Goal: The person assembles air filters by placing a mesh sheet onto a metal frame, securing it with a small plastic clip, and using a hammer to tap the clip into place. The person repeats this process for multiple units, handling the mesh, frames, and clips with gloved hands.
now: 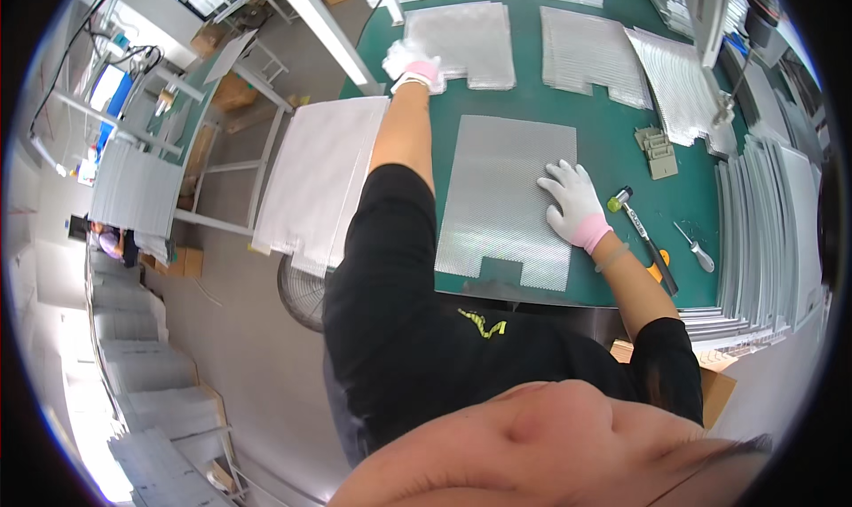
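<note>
A grey perforated sheet (506,196) with a notch in its near edge lies on the green tabletop in front of me. Lying on its right edge is my right hand (575,201), in a white glove with a pink cuff, open with its fingers spread. My left arm stretches far forward. Its gloved hand, my left hand (411,65), is at the left edge of a stack of pale perforated sheets (470,41). The left fingers are small and indistinct, so whether they grip a sheet cannot be made out.
Right of the sheet lie a hammer (641,227), a screwdriver (699,251) and a grey-green block (658,152). More sheet stacks (590,55) stand farther back, and upright panels (763,232) line the right side. White sheets (315,179) lie at left, above a floor fan (300,294).
</note>
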`<state>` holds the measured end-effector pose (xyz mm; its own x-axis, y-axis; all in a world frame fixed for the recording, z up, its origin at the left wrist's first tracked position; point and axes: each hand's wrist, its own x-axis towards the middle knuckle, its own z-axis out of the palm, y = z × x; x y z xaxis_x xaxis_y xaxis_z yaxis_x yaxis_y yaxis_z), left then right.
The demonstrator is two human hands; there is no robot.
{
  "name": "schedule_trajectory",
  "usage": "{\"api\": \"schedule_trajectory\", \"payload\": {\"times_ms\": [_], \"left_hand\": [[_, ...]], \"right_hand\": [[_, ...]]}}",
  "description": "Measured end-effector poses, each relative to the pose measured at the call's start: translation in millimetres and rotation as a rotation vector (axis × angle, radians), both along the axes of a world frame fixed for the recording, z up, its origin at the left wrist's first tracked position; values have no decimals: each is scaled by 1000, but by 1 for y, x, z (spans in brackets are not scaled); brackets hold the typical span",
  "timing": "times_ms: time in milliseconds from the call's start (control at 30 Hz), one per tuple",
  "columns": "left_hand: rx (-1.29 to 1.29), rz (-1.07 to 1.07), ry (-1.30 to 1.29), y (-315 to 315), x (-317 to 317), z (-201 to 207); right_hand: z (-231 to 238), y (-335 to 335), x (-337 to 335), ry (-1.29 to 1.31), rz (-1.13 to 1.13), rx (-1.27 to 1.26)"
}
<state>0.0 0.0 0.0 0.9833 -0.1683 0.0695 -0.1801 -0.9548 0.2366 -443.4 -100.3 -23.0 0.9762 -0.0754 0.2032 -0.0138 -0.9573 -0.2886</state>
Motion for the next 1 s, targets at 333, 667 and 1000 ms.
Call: {"api": "schedule_trajectory", "payload": {"times_ms": [333,667,1000], "left_hand": [[62,-193,-543,-20,20,30],[-1929,-621,649,69,-70,61],[-1286,-420,269,195,-349,12]], "right_hand": [[3,-8,3,-74,6,34],[0,-25,24,-26,72,-84],[51,43,-73,-333,-258,1057]]}}
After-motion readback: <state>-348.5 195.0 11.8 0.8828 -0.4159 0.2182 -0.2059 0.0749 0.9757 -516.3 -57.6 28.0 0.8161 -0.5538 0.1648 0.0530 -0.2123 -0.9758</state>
